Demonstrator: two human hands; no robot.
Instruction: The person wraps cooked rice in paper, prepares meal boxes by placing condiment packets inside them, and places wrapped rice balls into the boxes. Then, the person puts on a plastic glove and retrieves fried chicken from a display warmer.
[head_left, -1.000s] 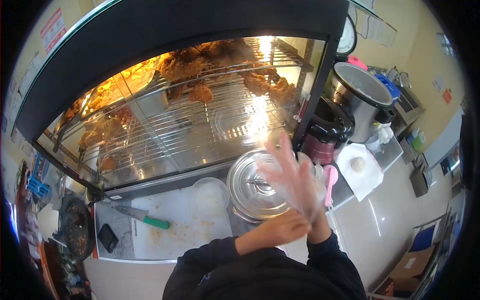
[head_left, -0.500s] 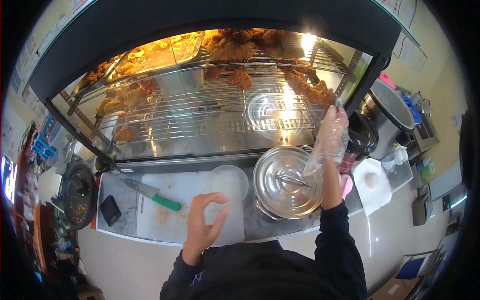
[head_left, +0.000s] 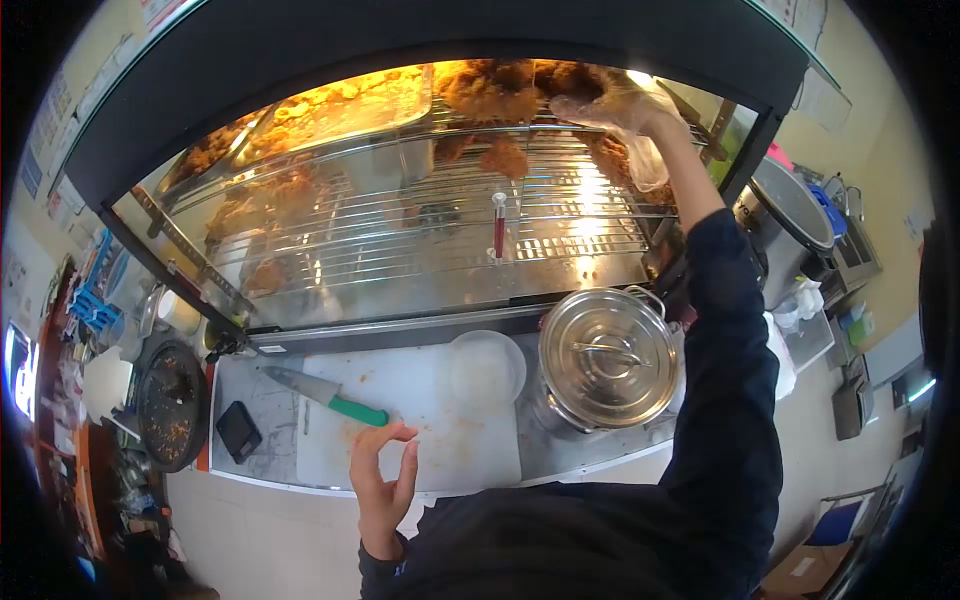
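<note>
My right hand [head_left: 625, 108], in a clear plastic glove, reaches into the warming cabinet at the upper shelf. Its thumb and fingers are spread beside dark fried chicken pieces [head_left: 575, 78]; whether they touch is unclear. The glove's loose cuff hangs over more fried chicken [head_left: 612, 160] on the rack below. My bare left hand [head_left: 383, 485] hovers at the cutting board's near edge, index finger bent and thumb apart, holding nothing. Just beyond it, a knife with a green handle [head_left: 358, 410] lies on the white cutting board [head_left: 450, 450].
A lidded steel pot [head_left: 610, 365] stands right of the board, beside a round translucent lid or bowl [head_left: 485, 368]. A black phone-like object [head_left: 239, 432] and a dark round pan [head_left: 172, 405] are at left. A tray of fried pieces [head_left: 345, 105] sits on the cabinet's upper shelf.
My right hand has moved from in front of the cabinet up and inward to the upper shelf. My left hand has drawn slightly back toward my body. The camera view has shifted a little.
</note>
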